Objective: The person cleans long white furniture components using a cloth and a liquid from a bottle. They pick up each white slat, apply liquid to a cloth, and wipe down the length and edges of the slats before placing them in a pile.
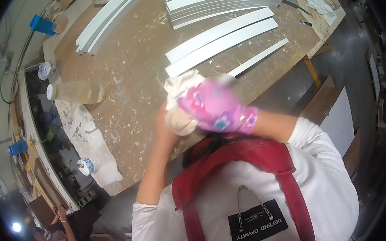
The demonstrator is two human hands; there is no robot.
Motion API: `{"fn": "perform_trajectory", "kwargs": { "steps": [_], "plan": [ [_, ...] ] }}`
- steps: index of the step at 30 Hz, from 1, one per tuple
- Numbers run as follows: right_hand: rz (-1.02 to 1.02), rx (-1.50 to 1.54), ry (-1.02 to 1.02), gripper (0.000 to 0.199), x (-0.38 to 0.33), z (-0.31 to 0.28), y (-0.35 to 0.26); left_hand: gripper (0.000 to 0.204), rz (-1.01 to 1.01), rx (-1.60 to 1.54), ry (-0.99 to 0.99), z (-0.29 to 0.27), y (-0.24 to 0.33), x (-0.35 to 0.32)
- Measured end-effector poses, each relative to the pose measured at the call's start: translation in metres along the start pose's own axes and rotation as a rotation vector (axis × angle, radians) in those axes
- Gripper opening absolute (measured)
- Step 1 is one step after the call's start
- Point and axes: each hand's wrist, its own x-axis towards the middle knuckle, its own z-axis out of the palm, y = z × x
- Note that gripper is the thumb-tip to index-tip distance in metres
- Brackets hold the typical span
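A crumpled cream cloth (182, 83) is bunched between my two hands, above the near edge of the worktable. My left hand (162, 122) is bare and closed around the cloth's lower left side, its fingers mostly hidden behind the folds. On the cloth's right side is my right hand (214, 104), in a pink and purple flowered glove, with the fingers bent onto the fabric. Motion smears part of the glove. Just beyond the hands lie two white strips (223, 48) side by side, and a narrower white strip (258, 57) to their right.
On the paint-spattered table (131, 84) a stack of white strips (227, 5) stands at the back, more strips (110, 20) at the far left. A clear bottle (81, 92) of yellowish liquid and a white can (87, 166) stand left. Another person (59, 239) works at lower left.
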Motion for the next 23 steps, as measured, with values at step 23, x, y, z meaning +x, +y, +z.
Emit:
{"fn": "perform_trajectory", "kwargs": {
  "steps": [23],
  "plan": [
    [0.555,-0.593,0.396,0.018,-0.181,-0.064,0.204,0.023,0.066,0.351,-0.063,0.014,-0.032,0.013]
  ]
}}
